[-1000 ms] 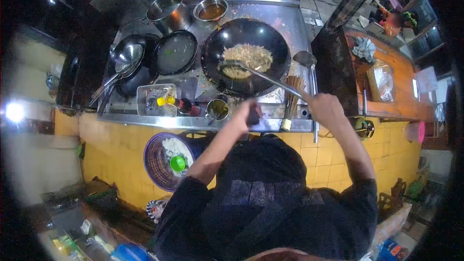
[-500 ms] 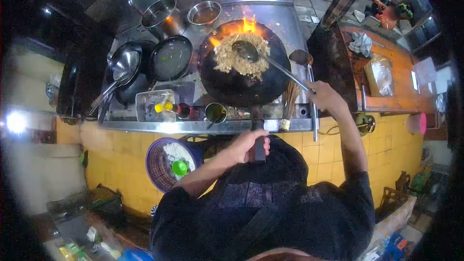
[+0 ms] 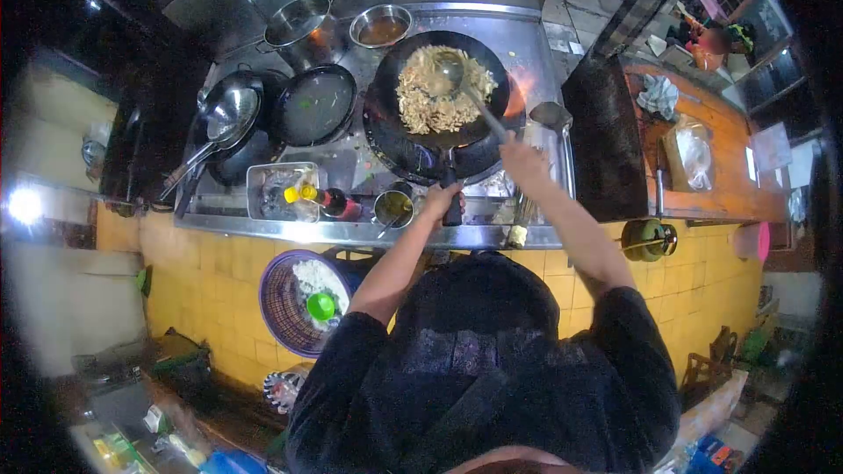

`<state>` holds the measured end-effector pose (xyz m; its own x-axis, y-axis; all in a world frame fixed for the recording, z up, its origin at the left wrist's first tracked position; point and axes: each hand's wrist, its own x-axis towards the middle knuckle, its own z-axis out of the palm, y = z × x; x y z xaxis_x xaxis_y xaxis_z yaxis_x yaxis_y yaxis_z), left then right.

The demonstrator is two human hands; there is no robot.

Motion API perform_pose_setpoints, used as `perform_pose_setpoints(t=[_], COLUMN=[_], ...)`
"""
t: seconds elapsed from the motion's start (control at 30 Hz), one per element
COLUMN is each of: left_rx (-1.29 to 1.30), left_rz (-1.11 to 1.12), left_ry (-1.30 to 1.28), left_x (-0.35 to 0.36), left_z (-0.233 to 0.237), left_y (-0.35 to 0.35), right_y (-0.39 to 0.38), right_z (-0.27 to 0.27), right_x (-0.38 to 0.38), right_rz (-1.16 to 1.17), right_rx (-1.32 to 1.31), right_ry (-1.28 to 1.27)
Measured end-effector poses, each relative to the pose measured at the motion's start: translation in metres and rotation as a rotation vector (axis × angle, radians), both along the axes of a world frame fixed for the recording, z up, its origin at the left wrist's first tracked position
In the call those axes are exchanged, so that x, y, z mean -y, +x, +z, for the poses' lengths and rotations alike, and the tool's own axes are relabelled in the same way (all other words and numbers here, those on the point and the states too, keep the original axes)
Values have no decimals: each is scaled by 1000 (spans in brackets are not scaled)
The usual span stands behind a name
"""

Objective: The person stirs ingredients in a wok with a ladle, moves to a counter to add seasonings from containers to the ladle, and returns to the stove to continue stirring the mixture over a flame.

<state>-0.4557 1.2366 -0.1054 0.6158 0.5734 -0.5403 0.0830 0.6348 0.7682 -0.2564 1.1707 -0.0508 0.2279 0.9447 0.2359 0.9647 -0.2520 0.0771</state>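
Note:
My left hand [image 3: 439,202] is wrapped round the dark handle of a black wok [image 3: 457,137] over the stove burner. In the wok lies a heap of fried rice [image 3: 428,112], light brown and loose. My right hand [image 3: 525,165] grips the long handle of a ladle [image 3: 485,111]. Its round bowl rests in the rice near the far side of the wok and is slightly blurred by motion. Below the wok, the dark burner ring [image 3: 384,147] shows at the left.
Left of the wok are a black pan [image 3: 316,105], a strainer [image 3: 230,116] and a tall pot [image 3: 303,33]. A sauce bottle [image 3: 338,203] lies by a metal tray [image 3: 263,180]; a cup [image 3: 392,208] stands nearby. Another ladle [image 3: 551,115] rests at right. A purple basket [image 3: 272,307] holds rice.
The wok has moved away from my body with my left hand on its handle. My right hand and the ladle have shifted left and forward. The tall flames at the far rim no longer show.

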Motion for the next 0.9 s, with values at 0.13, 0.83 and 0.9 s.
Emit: perform_pose_setpoints(t=[0.13,0.83,0.9], left_rx=[-2,88,139], left_rz=[13,141,-63], left_ry=[6,-550,-607], left_x=[1,56,96], left_z=[6,99,146], left_y=[-4,-9,-21], right_y=[46,1,-7], right_z=[53,180,170], right_x=[-3,89,95], right_rz=[343,220,153], right_rx=[-414,-50,-70], right_ry=[-246,-440,-409])
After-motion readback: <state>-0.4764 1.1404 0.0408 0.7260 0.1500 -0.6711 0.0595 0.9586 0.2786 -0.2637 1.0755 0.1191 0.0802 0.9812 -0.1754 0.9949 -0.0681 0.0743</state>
